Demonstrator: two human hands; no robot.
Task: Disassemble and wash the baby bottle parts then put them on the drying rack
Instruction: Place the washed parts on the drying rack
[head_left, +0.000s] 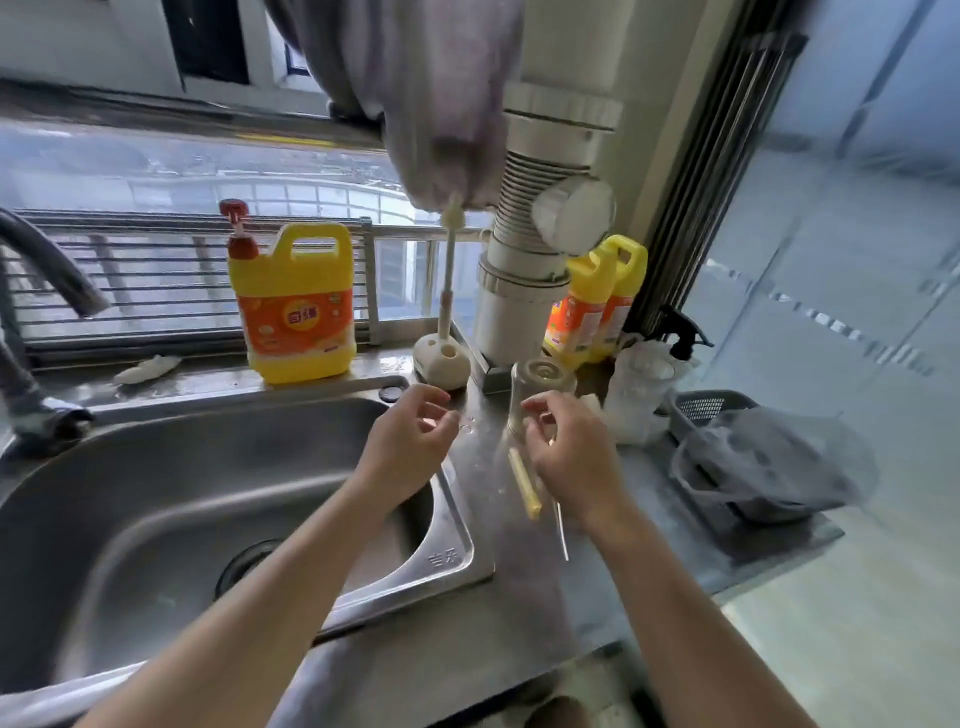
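Note:
A clear baby bottle (540, 376) stands upside down on the steel counter, right of the sink. My right hand (571, 460) is in front of its lower part with fingers curled; what they pinch, if anything, is hidden. My left hand (410, 441) hovers over the sink's right rim, fingers loosely curled with nothing visible in them. A pale yellow straw (524, 486) and a thin metal rod (562, 530) lie on the counter under my right hand. A white bottle brush (448, 270) stands upright in its round holder (441, 364) behind the hands.
The steel sink (156, 467) fills the left, with the tap (47, 270) at far left. A yellow detergent jug (293, 306) and two more yellow bottles (597, 306) stand at the back. A grey basket (701, 410) holding a grey bowl (774, 467) sits right, beside clear plastic containers (639, 395).

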